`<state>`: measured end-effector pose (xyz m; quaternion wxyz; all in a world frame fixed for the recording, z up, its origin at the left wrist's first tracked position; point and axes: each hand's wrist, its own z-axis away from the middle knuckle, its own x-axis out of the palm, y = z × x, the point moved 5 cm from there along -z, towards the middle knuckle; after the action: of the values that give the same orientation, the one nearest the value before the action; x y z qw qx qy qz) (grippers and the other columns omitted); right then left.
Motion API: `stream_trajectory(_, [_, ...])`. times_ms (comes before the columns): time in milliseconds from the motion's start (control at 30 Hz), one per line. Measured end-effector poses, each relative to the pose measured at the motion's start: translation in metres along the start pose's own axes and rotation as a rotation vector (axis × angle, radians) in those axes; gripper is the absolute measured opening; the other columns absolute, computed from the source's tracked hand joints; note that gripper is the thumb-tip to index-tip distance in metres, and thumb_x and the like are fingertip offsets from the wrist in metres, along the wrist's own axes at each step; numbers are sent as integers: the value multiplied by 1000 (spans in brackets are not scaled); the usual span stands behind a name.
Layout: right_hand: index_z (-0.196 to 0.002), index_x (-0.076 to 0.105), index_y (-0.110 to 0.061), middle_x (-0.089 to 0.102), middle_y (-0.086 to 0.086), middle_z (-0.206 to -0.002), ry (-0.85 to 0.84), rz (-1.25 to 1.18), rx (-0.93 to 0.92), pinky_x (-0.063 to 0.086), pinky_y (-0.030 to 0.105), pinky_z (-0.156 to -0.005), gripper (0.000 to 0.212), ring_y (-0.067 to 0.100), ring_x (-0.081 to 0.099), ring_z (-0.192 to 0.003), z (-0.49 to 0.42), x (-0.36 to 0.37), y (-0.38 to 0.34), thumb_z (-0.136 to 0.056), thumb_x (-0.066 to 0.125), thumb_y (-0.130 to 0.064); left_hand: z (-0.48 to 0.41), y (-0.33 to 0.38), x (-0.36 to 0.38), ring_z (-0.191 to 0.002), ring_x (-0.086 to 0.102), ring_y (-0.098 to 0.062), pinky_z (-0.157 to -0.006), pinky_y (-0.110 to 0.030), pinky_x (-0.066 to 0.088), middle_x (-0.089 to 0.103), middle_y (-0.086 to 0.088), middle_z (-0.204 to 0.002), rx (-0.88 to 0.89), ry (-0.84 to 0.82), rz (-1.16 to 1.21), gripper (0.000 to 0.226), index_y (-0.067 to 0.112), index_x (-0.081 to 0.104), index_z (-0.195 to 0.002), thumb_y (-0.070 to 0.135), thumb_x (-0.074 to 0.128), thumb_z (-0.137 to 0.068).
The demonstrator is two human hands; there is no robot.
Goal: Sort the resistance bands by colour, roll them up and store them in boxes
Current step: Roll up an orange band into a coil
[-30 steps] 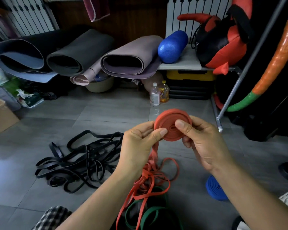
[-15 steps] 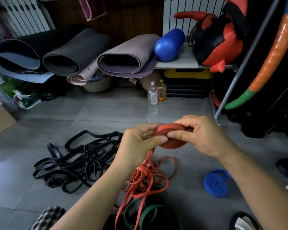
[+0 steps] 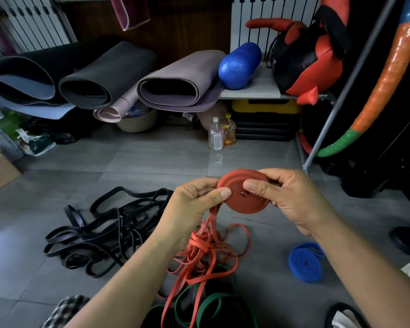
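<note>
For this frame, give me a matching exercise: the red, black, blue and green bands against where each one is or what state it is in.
Things
1. red roll
2. black bands
3. blue band
4. green bands

Place or state
A. coiled flat on the floor, right side
B. loose tangled heap on the floor, left side
C. pinched up off the floor by left hand and right hand
D. at the bottom edge, partly under loose red bands

Pairs: 1-C, 2-B, 3-A, 4-D

Tiled floor (image 3: 152, 159) (black bands (image 3: 100, 233), blue roll (image 3: 305, 262))
</note>
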<state>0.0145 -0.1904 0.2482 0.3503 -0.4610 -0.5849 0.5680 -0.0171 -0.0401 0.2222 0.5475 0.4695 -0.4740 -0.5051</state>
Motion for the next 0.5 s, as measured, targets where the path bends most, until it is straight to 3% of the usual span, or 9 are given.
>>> stream_trajectory(67, [-74,70,-26,69,-12,-60,35,58,-20,42,7,-55,13,-3,60,-56,0,-2,-2,-63,66,-32,0,0,-3,-72,62,-29,-75,-36,49,72,-7,-74,17,53,-70,21,11,71,-82,22,73,-64])
stream_trajectory(167, [-74,71,-28,67,-11,-57,88,11,-35,40,7,-51,12,-3,56,-51,0,-3,-6,-62,66,-31,3,8,0,-60,60,-13,-63,-25,50,68,0,-62,77,82,-76,7,13,70,-81,9,69,-76])
stream_trajectory(267, [-66,74,-30,51,-6,-49,151,-139,-63,24,12,-41,11,3,34,-43,-2,-6,-14,-61,65,-32,12,33,4,-65,59,-16,-64,-26,50,71,-3,-80,269,149,-74,16,23,71,-86,9,66,-79])
stream_trajectory(333, [-70,75,-33,52,-6,-50,156,-204,-96,22,16,-42,10,5,31,-46,-2,-5,-19,-63,67,-33,16,42,7,-71,59,-20,-65,-28,52,70,-10,-96,327,162,-27,18,22,71,-91,10,66,-79])
stream_trajectory(433, [-73,75,-32,57,-7,-55,173,-295,-113,25,14,-41,12,5,34,-48,-2,-1,-13,-62,73,-37,12,35,14,-72,57,-24,-69,-27,52,69,-17,-85,228,84,59,20,18,72,-91,22,66,-72])
stream_trajectory(500, [-74,76,-29,60,-6,-60,154,-323,-90,30,14,-43,21,5,39,-51,-3,1,-5,-60,68,-42,9,32,14,-73,61,-20,-75,-30,54,72,-13,-81,213,79,45,21,18,72,-86,26,65,-69])
